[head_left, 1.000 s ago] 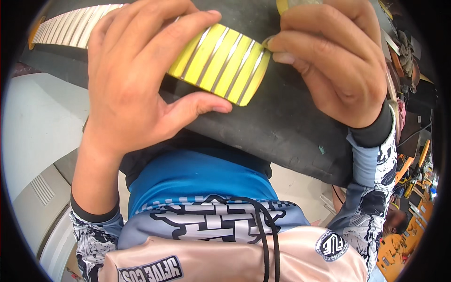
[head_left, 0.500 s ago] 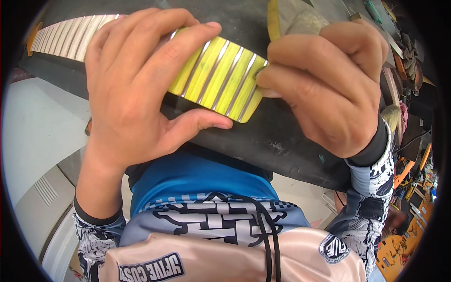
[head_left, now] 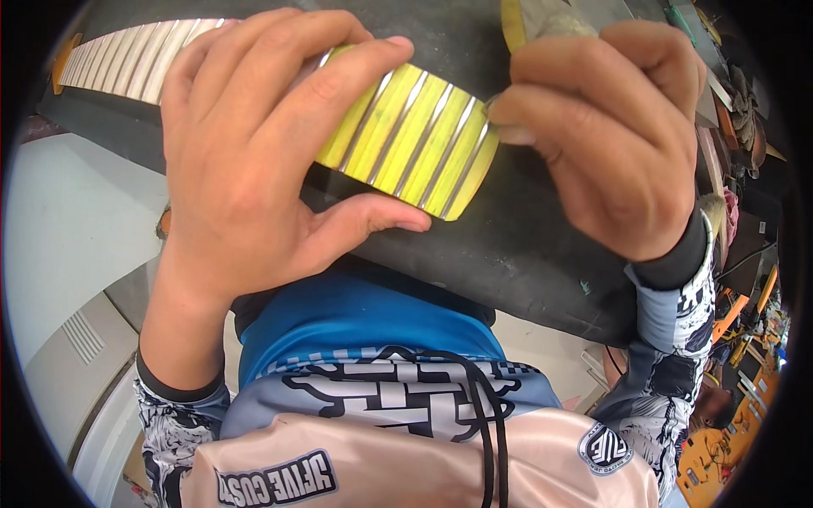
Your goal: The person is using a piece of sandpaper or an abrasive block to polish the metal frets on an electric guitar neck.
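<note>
A fretted guitar neck [head_left: 406,140] lies across the dark work surface, with metal frets running over it. Its right end is bright yellow between the frets, while the left stretch looks pale. My left hand [head_left: 246,161] wraps over the neck, fingers on the far side and thumb along the near edge. At the far corner of the yellow end, my right hand [head_left: 601,127] is closed in a pinch, fingertips against or very near the last fret's end. Whatever sits between those fingertips is too small and hidden to name.
Black covering [head_left: 542,245] spreads under the neck. Beyond my right hand lie a clear plastic bag [head_left: 555,21] and a yellow strip [head_left: 513,25]. A white curved panel [head_left: 76,220] is at the left. Assorted tools [head_left: 754,364] crowd the right edge, with another person partly visible there.
The neck and my left hand have shifted slightly to the right. My right hand has moved a little right and away from me, along the yellow end to its far corner.
</note>
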Available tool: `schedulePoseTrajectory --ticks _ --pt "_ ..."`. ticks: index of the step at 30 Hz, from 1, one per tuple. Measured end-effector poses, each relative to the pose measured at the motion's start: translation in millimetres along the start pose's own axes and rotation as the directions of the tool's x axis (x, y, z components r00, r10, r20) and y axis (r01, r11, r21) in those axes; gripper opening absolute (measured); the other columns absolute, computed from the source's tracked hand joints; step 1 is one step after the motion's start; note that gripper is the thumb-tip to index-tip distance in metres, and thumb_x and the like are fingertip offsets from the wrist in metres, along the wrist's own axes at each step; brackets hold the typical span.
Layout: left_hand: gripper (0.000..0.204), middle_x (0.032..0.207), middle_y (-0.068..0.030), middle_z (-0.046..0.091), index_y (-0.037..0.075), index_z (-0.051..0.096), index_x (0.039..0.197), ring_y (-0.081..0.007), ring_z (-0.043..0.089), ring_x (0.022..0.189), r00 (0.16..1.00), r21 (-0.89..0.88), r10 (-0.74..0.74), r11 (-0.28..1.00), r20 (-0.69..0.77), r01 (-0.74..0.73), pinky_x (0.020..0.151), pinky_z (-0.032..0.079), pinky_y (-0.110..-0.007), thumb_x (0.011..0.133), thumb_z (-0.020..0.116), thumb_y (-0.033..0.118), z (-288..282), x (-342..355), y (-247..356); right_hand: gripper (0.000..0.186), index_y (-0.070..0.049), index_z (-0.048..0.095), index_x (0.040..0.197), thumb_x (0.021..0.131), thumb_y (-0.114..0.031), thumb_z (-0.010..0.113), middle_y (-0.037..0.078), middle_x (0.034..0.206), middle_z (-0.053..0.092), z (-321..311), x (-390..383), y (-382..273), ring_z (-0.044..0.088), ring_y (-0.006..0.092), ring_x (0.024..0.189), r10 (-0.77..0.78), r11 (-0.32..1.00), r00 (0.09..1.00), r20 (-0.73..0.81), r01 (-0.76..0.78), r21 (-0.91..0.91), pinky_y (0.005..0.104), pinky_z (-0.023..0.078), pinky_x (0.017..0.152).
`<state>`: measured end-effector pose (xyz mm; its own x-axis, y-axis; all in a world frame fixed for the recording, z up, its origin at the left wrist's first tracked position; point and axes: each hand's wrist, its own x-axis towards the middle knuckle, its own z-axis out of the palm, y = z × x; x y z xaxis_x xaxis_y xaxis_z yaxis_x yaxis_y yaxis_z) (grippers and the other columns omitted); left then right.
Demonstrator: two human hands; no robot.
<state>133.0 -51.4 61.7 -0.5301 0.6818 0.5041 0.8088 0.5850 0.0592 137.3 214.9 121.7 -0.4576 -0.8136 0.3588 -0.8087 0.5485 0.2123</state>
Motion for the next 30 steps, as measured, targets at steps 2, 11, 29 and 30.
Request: schedulePoseTrajectory --ticks 2,11,29,30 --pt "0.086 0.126 -0.0128 0.067 0.006 0.068 0.131 -0.0316 0.061 0.118 0.999 0.032 -0.042 0.999 0.03 0.041 0.104 0.038 -0.045 0.077 0.07 0.072 -3 -7 -1 0.023 -0.015 0.074 0.086 0.064 -0.017 0.072 -0.001 0.097 0.072 10 7 -2 0.054 0.0222 0.085 -0.01 0.999 1.0 -0.001 0.01 0.049 0.0328 0.041 0.08" --pt "0.086 0.125 -0.013 0.067 0.005 0.068 0.131 -0.0316 0.061 0.117 1.0 -0.012 0.006 1.0 0.01 -0.006 0.103 0.038 -0.045 0.077 0.07 0.073 -4 2 0 0.025 -0.014 0.074 0.089 0.064 -0.015 0.073 0.001 0.097 0.071 -2 1 4 0.053 0.023 0.083 -0.027 1.0 1.0 -0.008 0.027 0.01 0.0337 0.041 0.08" --pt "0.085 0.125 -0.0132 0.067 0.005 0.068 0.13 -0.0321 0.061 0.117 0.999 -0.044 0.032 0.998 -0.012 -0.033 0.103 0.038 -0.045 0.077 0.071 0.072 -2 6 2 0.027 -0.013 0.074 0.088 0.061 -0.016 0.071 0.001 0.098 0.072 -21 0 -17 0.053 0.0234 0.085 0.03 0.999 0.995 0.095 -0.029 -0.014 0.0344 0.041 0.079" --pt "0.085 0.124 -0.0132 0.067 0.005 0.068 0.13 -0.0321 0.061 0.117 1.0 -0.018 0.013 1.0 -0.005 -0.013 0.103 0.038 -0.045 0.077 0.071 0.072 -4 1 1 0.027 -0.013 0.075 0.088 0.061 -0.016 0.071 0.001 0.098 0.072 -15 2 -15 0.053 0.0232 0.085 0.013 1.0 0.997 0.078 -0.014 0.016 0.0345 0.041 0.079"
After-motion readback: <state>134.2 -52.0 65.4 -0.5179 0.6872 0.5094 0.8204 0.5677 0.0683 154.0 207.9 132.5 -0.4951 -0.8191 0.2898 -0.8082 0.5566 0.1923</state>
